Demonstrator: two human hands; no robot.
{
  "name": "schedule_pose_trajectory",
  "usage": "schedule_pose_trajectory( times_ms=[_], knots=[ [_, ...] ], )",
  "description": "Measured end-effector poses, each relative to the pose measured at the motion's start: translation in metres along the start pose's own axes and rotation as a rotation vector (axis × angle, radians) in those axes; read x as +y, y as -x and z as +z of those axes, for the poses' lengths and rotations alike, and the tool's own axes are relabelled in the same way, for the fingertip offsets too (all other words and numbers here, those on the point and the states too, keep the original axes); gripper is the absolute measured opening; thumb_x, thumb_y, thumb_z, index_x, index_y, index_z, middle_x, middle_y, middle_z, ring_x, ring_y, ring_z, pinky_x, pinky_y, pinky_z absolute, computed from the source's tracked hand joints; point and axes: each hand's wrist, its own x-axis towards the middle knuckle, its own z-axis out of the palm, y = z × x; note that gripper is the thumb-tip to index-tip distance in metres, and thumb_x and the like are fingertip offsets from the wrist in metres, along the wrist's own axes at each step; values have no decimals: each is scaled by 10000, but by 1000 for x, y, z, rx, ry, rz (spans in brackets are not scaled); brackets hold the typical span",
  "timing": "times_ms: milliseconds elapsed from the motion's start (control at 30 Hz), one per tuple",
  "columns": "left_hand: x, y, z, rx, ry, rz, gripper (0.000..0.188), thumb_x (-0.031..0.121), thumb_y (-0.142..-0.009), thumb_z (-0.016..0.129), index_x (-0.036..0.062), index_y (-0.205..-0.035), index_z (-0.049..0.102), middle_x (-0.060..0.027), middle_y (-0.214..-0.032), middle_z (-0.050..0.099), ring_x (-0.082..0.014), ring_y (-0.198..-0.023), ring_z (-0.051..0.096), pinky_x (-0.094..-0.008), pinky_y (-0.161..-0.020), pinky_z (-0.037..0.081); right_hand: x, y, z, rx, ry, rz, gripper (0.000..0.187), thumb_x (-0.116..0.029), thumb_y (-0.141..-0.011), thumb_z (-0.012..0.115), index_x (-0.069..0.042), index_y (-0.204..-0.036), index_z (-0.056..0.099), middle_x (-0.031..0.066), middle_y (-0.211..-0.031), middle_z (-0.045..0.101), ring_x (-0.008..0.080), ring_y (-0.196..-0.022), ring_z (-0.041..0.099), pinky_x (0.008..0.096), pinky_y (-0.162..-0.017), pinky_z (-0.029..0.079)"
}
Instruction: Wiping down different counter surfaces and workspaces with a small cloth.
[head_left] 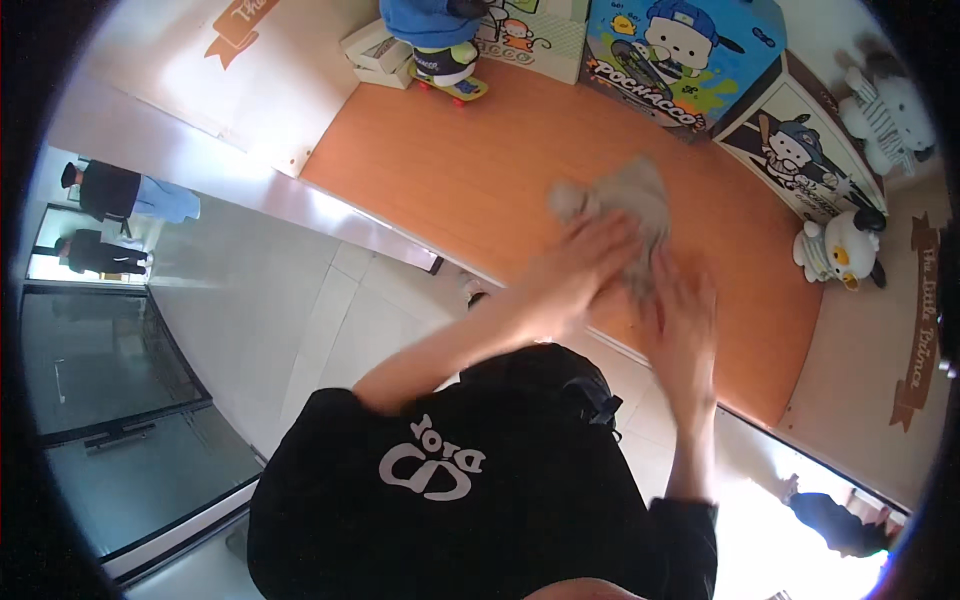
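Observation:
A crumpled grey-beige cloth (640, 195) lies on the orange-brown wooden tabletop (470, 160), its outline smeared by motion. My left hand (598, 258) reaches across from the left and presses onto the cloth, its fingers closed against the fabric. Just to the right, my right hand (685, 310) is over the wood at the cloth's near edge. Its fingers are stretched out and a little apart, and blurred; no thing shows in its grip.
Along the back stand a figure on a skateboard (445, 65), a blue cartoon box (680, 55) and a white cartoon box (795, 150). A small dog figure (845, 245) sits at the right, below a plush toy (890, 115). Other people (130, 190) appear at the far left.

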Motion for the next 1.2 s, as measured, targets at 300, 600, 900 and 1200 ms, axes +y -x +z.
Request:
schedule_pose_trajectory(
  times_ms=[300, 600, 900, 1200],
  knots=[
    [27, 1, -7, -145, 77, 48, 557, 319, -1140, 607, 21, -1609, 563, -178, -1734, 496, -335, -1656, 398, -526, -1378, 290, 9, 33, -29, -54, 173, 83, 487, -92, -1018, 701, -105, -1504, 717, 64, -1536, 726, 449, -1571, 488, 542, -1275, 425],
    [-30, -111, 76, 121, -58, 223, 532, 359, -1130, 558, 11, -1528, 618, -194, -1629, 594, -366, -1547, 511, -512, -1292, 372, 99, -53, -34, -41, 216, 139, 435, -196, -1078, 629, -8, -1460, 717, 153, -1422, 778, 430, -1161, 703, 512, -1128, 498],
    [78, 33, -8, -189, 101, 46, 565, 363, -1159, 538, 4, -1595, 558, -179, -1714, 513, -361, -1625, 425, -525, -1350, 320, -24, 86, -69, -188, 169, 226, 480, -163, -1040, 716, -45, -1504, 687, 70, -1584, 680, 492, -1523, 524, 539, -1235, 461],
    [12, -107, 72, 1, -24, 229, 458, 334, -1167, 529, 32, -1492, 643, -160, -1604, 614, -377, -1452, 592, -515, -1211, 462, 96, -1, -41, -38, 408, 173, 468, -315, -1162, 527, -39, -1503, 690, 160, -1485, 731, 520, -1376, 603, 551, -1150, 491]
  ],
)
